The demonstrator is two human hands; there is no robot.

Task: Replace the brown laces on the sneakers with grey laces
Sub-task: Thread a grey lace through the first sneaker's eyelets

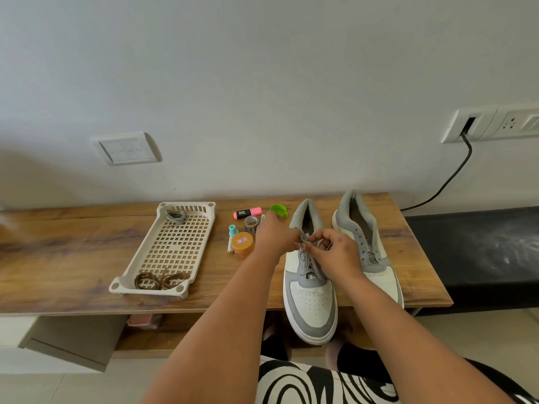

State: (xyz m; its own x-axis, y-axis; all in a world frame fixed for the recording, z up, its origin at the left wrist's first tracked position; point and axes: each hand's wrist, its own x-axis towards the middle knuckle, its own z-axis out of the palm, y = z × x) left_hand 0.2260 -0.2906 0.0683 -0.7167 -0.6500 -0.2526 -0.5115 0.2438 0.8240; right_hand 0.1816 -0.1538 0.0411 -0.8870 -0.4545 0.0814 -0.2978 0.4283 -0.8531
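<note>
Head view. I see both hands meeting over the near sneaker (310, 298), which lies on the wooden surface (73, 258) with its toe hanging past the front edge. My left hand (275, 237) pinches one strand of the grey lace (309, 262) at the upper eyelets; my right hand (335, 252) has its fingers curled round the other strand just beside it, the two hands nearly touching. The lace is already crossed through the lower eyelets of this shoe. The second sneaker (364, 243) stands just to the right, parallel to the first, with bare eyelets along most of its length; whether anything sits in its lowest holes I cannot tell.

Left of the shoes lies a perforated tray (201, 246). Its far end holds a coiled spare grey lace (176, 217); its near end holds the brown laces (160, 280) in a loose tangle. Between tray and shoes lie a pink highlighter (247, 212), a tape roll (251, 223), a green cup (278, 209), an orange jar (242, 242) and a marker (231, 240) with a teal cap.
</note>
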